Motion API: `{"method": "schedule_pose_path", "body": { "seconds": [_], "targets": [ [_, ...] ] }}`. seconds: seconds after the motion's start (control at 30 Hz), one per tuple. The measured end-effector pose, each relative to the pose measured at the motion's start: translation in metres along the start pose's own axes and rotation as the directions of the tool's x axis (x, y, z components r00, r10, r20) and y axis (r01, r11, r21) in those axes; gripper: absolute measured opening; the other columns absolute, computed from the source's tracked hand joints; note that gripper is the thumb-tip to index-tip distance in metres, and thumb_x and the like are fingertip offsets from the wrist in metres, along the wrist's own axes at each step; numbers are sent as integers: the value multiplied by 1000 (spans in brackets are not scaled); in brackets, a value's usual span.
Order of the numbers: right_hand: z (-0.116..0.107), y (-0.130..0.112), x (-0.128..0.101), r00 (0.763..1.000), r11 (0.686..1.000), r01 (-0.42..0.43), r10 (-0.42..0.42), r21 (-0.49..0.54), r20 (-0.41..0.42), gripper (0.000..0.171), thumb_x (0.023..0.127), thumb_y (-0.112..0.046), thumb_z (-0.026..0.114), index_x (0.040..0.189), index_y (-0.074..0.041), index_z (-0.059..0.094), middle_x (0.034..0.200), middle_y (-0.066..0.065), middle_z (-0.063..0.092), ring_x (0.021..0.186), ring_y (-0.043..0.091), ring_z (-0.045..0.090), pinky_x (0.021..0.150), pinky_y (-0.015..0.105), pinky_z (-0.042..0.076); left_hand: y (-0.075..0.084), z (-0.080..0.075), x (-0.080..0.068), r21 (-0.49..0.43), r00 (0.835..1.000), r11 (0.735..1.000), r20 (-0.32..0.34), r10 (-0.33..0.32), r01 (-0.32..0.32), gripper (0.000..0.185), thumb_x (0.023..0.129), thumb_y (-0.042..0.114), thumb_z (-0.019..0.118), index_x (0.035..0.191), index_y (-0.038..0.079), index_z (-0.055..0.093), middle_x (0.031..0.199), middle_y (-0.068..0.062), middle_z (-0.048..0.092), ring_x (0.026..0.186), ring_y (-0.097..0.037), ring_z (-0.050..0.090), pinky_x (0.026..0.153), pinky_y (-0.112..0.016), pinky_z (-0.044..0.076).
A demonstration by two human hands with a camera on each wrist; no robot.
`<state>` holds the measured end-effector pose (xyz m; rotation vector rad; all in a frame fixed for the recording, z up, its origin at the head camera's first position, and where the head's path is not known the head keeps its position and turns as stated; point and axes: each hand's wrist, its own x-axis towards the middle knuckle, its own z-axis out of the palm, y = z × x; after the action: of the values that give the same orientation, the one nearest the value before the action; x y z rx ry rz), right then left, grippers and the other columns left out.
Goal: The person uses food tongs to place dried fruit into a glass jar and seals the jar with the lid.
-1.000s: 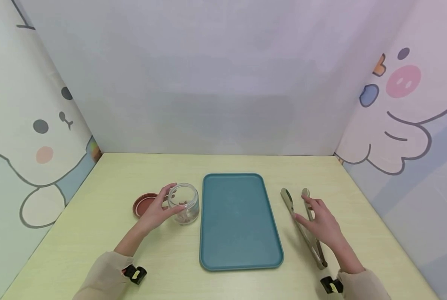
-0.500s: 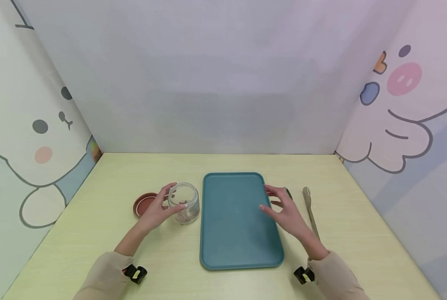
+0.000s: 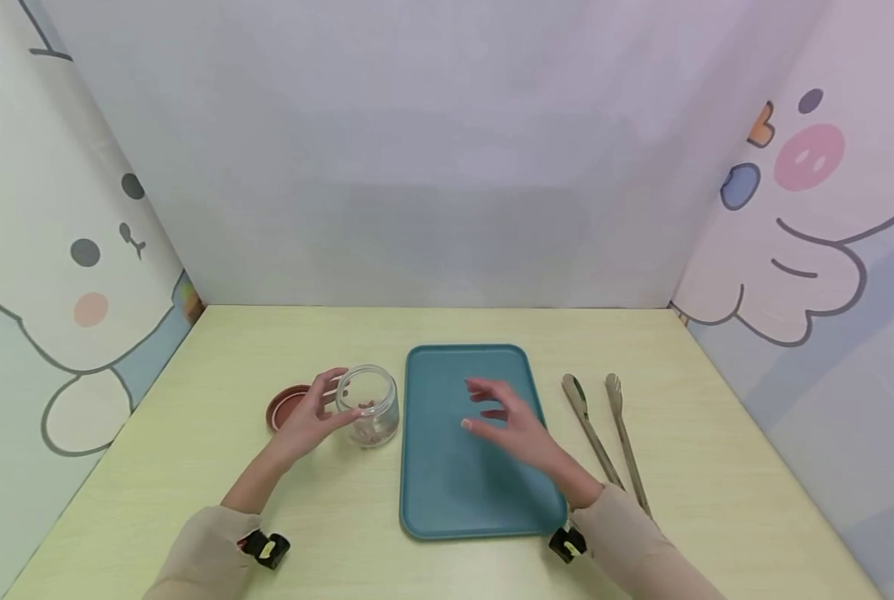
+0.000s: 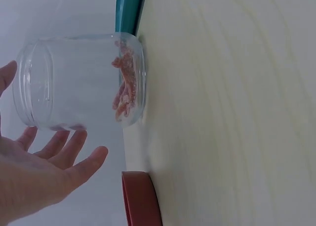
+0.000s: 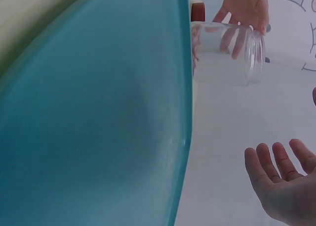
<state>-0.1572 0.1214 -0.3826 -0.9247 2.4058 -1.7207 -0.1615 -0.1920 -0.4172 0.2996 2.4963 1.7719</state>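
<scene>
A clear glass jar [image 3: 367,408], without its lid, stands on the table with small reddish-brown pieces [image 4: 126,82] at its bottom. My left hand [image 3: 307,421] is around its left side, thumb near the rim and fingers loosely extended along the far wall; the little finger stands off the glass in the left wrist view. The red-brown lid [image 3: 285,406] lies behind that hand, partly covered. Over the blue-green tray [image 3: 447,500] hovers my right hand [image 3: 517,429], its fingers spread toward the jar and holding nothing.
Metal tongs [image 3: 626,446] lie spread on the table to the right of the tray, their lower part covered by the right sleeve [image 3: 626,542]. A pale curtain [image 3: 447,167] stands behind the table, with cartoon-printed sheets at both sides.
My right hand has left the tongs, which now lie on the table, and moved left over the tray. My left hand has shifted slightly left against the jar, which stays in place.
</scene>
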Motion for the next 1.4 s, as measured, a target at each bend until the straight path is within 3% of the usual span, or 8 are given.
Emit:
{"method": "schedule_pose_path", "body": {
  "seconds": [0.1,0.13,0.3,0.47,0.67,1.07,1.4],
  "targets": [
    [7,12,8,1000,1000,5,-5,25,6,52,82,-9,63,127,0,41,119,14,44,107,33,43,84,50,40,-3,-3,-1,-30,1000,1000,6,4,-4,65,81,22,64,133,11,26,132,-22,31,119,-39,33,91,-49,34],
    [10,28,11,1000,999,26,-27,27,11,53,82,-13,63,128,-1,41,120,14,43,107,31,44,85,48,40,-4,-4,-1,-39,1000,999,9,5,-5,65,82,22,64,133,11,26,131,-22,31,119,-38,33,91,-48,35],
    [21,45,25,999,997,-13,11,80,30,54,82,-21,64,130,-10,41,120,9,45,108,28,46,86,42,42,-6,-6,-2,-69,1000,998,21,8,-6,63,82,21,64,132,9,27,131,-24,32,118,-38,34,90,-45,37],
    [30,29,36,990,981,-129,120,145,75,55,83,-15,63,131,-8,38,121,10,44,111,30,44,87,36,41,-6,-8,-2,-90,999,996,25,24,-22,62,82,19,64,131,8,28,130,-26,33,117,-39,35,88,-41,40],
    [42,18,42,980,975,-177,161,132,120,54,84,-7,60,130,2,35,119,19,43,110,36,43,87,39,41,-8,-8,-3,-103,999,994,27,36,-33,59,83,17,63,130,7,30,128,-27,35,116,-41,36,87,-36,42],
    [64,20,58,972,979,-189,175,80,155,57,83,-7,61,131,4,33,121,25,41,108,37,43,85,41,42,-9,-10,-3,-73,1000,997,17,16,-15,57,83,19,63,129,8,32,127,-27,36,115,-38,38,86,-39,42],
    [73,24,61,978,978,-163,141,133,156,52,83,-3,60,128,5,36,116,25,43,102,40,47,79,35,45,-10,-17,-7,-6,1000,1000,-19,11,-11,54,85,23,60,129,5,34,124,-24,41,114,-38,40,86,-41,42]
  ]
}}
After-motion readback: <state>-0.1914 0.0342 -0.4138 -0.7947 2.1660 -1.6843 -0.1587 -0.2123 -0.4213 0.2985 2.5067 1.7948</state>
